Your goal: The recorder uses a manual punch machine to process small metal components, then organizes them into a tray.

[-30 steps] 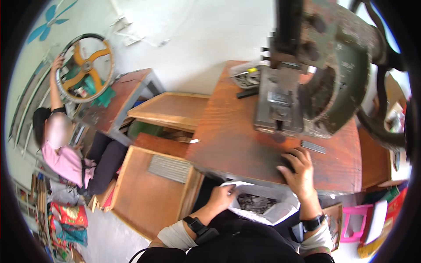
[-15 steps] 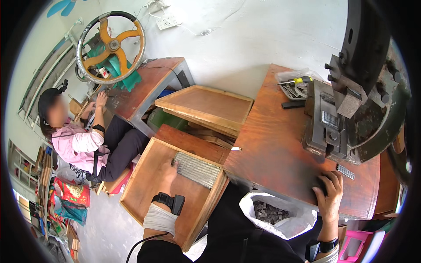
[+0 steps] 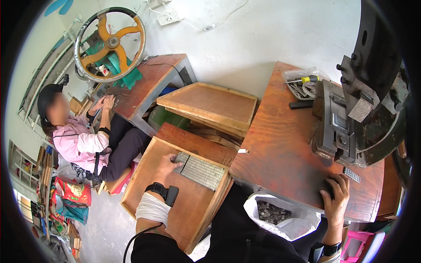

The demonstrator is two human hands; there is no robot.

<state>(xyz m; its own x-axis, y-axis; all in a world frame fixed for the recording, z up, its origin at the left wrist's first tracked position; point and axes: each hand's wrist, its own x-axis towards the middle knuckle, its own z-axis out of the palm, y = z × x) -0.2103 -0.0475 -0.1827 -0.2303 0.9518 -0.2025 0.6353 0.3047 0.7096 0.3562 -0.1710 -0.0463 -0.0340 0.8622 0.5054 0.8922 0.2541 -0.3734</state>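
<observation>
My left hand (image 3: 166, 166) reaches into a shallow wooden tray (image 3: 144, 186). Its thumb and fingers close at the left end of a block of small grey metal pieces (image 3: 204, 172) packed in rows. A narrow dark gap parts a small section beside my fingers from the larger block. On the right, my right hand (image 3: 336, 196) rests at the front edge of the reddish wooden table (image 3: 276, 140), fingers bent and thumb apart, with nothing seen in it. Just beyond its fingertips lies a small grey plate with rows of dots (image 3: 352, 174).
A heavy metal press (image 3: 351, 118) stands at the table's right. Behind it sits a plastic tub with a yellow-handled screwdriver (image 3: 309, 79). A white bag of metal scraps (image 3: 250, 206) hangs below the table edge. Another wooden tray (image 3: 206, 103) lies farther back. A co-worker (image 3: 72, 136) sits at left.
My left hand has shifted to the far-left end of the metal block, where a dark gap now shows. My right hand stays on the table. The co-worker's hands have come together.
</observation>
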